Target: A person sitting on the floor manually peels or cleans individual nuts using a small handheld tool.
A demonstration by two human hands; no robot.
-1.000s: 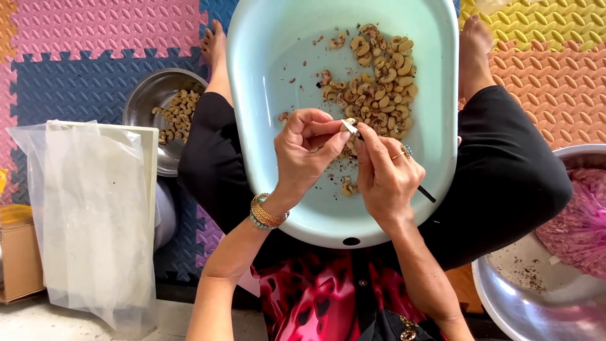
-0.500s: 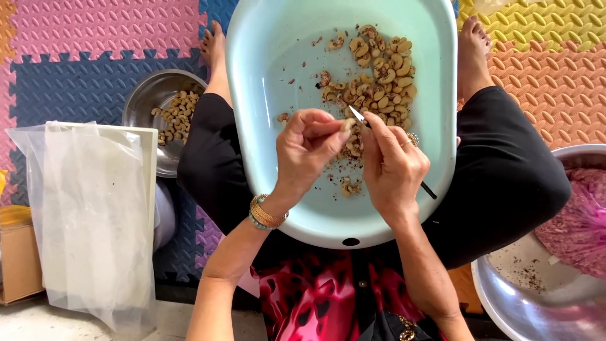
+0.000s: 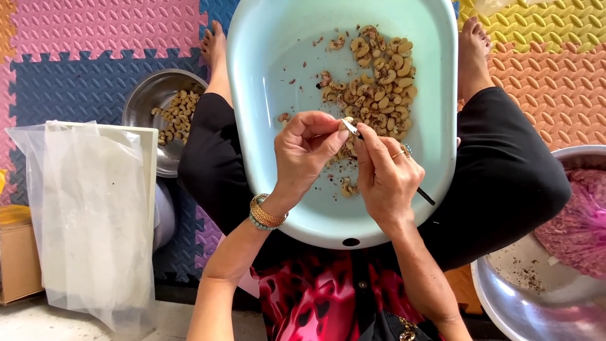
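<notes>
Two curled hands meet over the basin [image 3: 265, 76] — left hand [image 3: 306, 148] pinching a cashew [image 3: 346, 123], right hand [image 3: 385, 173] gripping a blade [image 3: 420, 194].

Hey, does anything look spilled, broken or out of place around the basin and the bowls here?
Nothing stands out. The nuts and brown flecks stay inside the pale blue basin on the lap. The left hand pinches one nut; the right hand works it with a thin tool. The steel bowl sits upright.
</notes>
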